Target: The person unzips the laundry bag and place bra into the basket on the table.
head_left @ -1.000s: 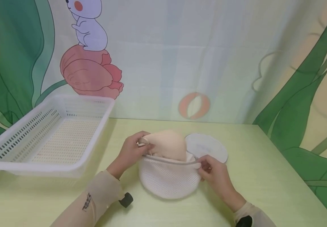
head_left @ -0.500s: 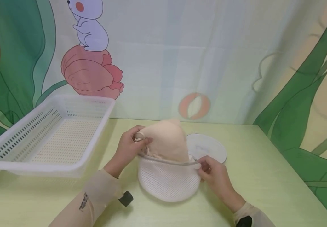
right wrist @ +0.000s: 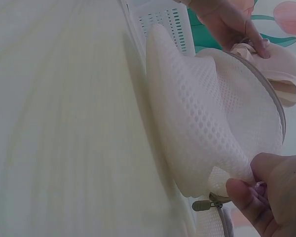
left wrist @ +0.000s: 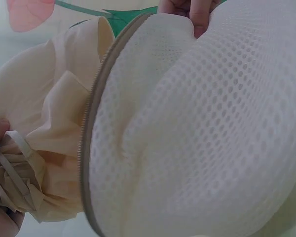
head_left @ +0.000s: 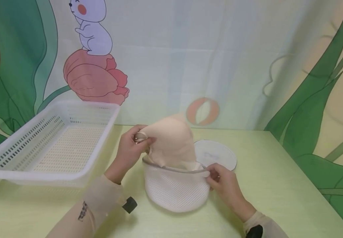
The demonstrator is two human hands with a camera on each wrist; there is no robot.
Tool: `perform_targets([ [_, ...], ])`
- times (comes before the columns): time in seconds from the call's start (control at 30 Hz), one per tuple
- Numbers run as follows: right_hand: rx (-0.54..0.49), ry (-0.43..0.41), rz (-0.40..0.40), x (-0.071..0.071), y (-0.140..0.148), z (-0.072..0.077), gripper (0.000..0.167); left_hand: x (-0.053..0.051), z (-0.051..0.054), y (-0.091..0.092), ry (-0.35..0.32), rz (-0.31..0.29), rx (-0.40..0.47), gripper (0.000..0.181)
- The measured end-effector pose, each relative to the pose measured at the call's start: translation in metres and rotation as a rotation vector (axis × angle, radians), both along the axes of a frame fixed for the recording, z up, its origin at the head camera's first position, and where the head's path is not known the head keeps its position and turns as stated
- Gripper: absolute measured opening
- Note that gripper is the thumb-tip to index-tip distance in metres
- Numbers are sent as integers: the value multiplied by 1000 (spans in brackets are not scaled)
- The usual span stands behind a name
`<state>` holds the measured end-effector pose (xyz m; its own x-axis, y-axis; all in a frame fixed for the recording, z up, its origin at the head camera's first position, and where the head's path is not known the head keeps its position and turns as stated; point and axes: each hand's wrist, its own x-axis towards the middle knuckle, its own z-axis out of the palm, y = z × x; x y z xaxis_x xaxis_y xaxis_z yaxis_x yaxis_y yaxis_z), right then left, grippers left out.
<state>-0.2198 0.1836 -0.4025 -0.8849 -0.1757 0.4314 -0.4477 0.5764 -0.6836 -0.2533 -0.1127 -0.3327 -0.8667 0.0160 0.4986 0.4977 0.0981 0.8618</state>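
Note:
A beige bra point(head_left: 171, 140) with a smooth cup and thin straps rises partly out of a round white mesh laundry bag point(head_left: 175, 191). My left hand point(head_left: 131, 145) grips its gathered left end above the bag's rim. At the bag's right side, my right hand point(head_left: 226, 180) pinches the rim between thumb and fingers. A grey-brown zipper point(left wrist: 89, 118) runs along the bag's mouth, seen close in the left wrist view, and its metal pull point(right wrist: 203, 205) hangs near my right thumb. The bra's lower part is hidden inside the bag.
A white plastic basket point(head_left: 100, 155) with slotted walls stands at the left on the pale green table point(head_left: 272, 198). The bag's round white lid point(head_left: 217, 153) lies behind my right hand. A cartoon-printed curtain point(head_left: 156, 59) hangs along the table's back edge.
My left hand has moved up and slightly left, drawing more of the bra out of the bag. My right hand has stayed nearly still on the rim.

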Motion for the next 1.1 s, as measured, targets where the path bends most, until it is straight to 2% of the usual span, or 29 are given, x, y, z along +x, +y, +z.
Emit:
perform_targets([
  [0.13,-3,-1,-3,2,-1,0,22,4,10,-4,-12,37,-71,22],
  [0.4,14,23,5,1,0,0,22,12,36,-16,-10,111,-296,23],
  [0.7,-4,1,15,1,-1,0,20,16,64,-48,2,182,-515,25],
  [0.87,-2,-19,-4,2,0,1,18,10,68,-72,-30,194,-581,27],
  [1.0,2,-16,-10,2,0,2,19,7,67,-92,-76,201,-602,31],
  [1.1,3,-23,2,1,-1,2,17,8,66,-109,-102,228,-614,35],
])
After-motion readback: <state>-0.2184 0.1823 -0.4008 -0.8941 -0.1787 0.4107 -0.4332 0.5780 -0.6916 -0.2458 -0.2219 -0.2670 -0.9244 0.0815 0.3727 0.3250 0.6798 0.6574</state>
